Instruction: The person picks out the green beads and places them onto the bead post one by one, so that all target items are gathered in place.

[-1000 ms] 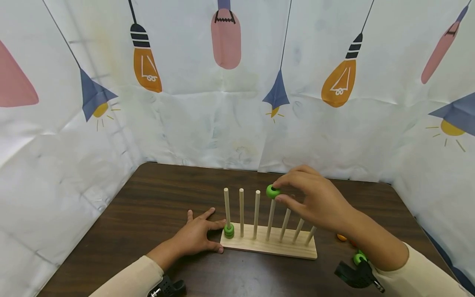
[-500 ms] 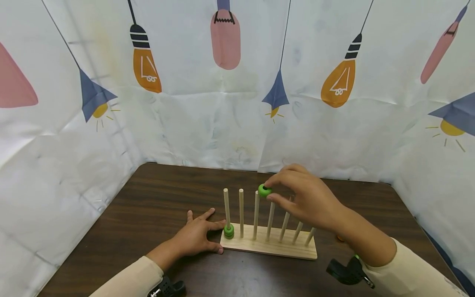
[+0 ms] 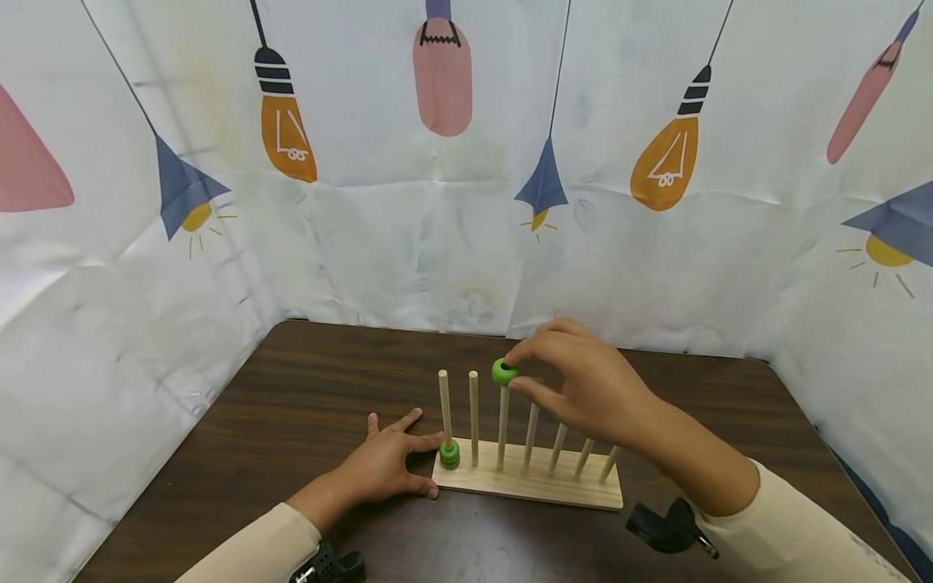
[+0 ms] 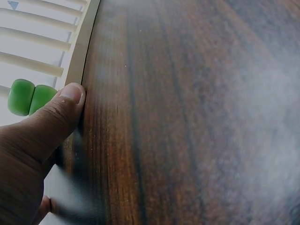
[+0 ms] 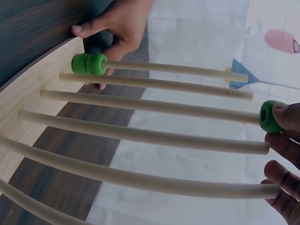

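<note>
A pale wooden base (image 3: 528, 482) bears a row of several upright pegs. Two green beads (image 3: 449, 454) are stacked low on the leftmost peg; both show in the left wrist view (image 4: 42, 97). My left hand (image 3: 384, 465) holds the left end of the base, thumb at its front edge, index finger behind, other fingers spread. Between thumb and fingertips my right hand (image 3: 586, 385) pinches another green bead (image 3: 504, 372). This bead is at the tip of the third peg (image 5: 154, 105) from the left; whether the peg enters its hole I cannot tell.
A dark brown wood-grain table (image 3: 328, 364) lies under everything. Behind it hangs a white sheet (image 3: 466, 243) printed with lamps and bulbs. Black wrist mounts (image 3: 666, 526) sit at both sleeves. My right forearm covers part of the table's right side.
My right hand has carried the green bead leftward, from above the fourth peg to the top of the third. The forearm now covers the loose beads seen earlier at right. My left hand stays put.
</note>
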The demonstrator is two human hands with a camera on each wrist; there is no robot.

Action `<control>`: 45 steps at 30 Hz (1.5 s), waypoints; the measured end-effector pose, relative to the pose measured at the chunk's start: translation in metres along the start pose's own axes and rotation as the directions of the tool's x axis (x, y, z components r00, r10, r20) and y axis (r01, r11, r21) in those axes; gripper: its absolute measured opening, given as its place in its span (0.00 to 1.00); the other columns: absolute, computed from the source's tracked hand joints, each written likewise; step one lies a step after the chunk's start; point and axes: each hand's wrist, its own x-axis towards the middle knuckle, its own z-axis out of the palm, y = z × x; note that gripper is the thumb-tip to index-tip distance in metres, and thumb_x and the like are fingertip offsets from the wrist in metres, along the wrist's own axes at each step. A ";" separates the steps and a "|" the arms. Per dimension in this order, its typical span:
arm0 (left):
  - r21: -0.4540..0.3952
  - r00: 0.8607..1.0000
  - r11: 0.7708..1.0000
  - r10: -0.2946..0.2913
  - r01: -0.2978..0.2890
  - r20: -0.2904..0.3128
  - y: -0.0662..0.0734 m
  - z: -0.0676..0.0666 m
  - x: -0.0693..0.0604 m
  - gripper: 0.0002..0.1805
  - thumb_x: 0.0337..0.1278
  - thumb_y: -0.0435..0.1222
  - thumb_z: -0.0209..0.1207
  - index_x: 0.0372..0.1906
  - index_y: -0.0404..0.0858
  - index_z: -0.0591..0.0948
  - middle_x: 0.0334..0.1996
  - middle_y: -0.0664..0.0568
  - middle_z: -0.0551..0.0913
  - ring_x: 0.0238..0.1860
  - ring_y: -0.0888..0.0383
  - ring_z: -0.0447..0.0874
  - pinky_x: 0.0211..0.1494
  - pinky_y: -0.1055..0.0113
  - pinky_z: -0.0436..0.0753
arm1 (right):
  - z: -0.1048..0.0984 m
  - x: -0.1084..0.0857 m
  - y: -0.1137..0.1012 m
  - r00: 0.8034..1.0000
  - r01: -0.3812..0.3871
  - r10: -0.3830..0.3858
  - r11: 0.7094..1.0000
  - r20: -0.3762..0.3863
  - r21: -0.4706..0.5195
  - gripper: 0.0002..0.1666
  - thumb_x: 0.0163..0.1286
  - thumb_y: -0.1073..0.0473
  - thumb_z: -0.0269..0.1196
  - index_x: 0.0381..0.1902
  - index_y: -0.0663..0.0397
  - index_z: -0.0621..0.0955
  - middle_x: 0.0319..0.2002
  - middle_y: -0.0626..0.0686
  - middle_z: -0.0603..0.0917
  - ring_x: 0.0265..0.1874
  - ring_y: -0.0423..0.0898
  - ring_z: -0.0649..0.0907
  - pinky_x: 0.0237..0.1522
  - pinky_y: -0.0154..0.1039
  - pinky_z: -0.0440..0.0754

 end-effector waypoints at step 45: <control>-0.016 1.000 1.000 -0.007 0.007 0.010 0.002 -0.003 -0.001 0.43 0.43 0.59 0.76 0.69 0.51 0.80 0.68 0.55 0.78 0.79 0.41 0.54 0.64 0.17 0.35 | 0.024 0.034 -0.020 0.999 -0.022 0.021 0.999 0.045 0.026 0.13 0.66 0.53 0.74 0.48 0.44 0.88 0.44 0.40 0.84 0.42 0.39 0.79 0.33 0.33 0.81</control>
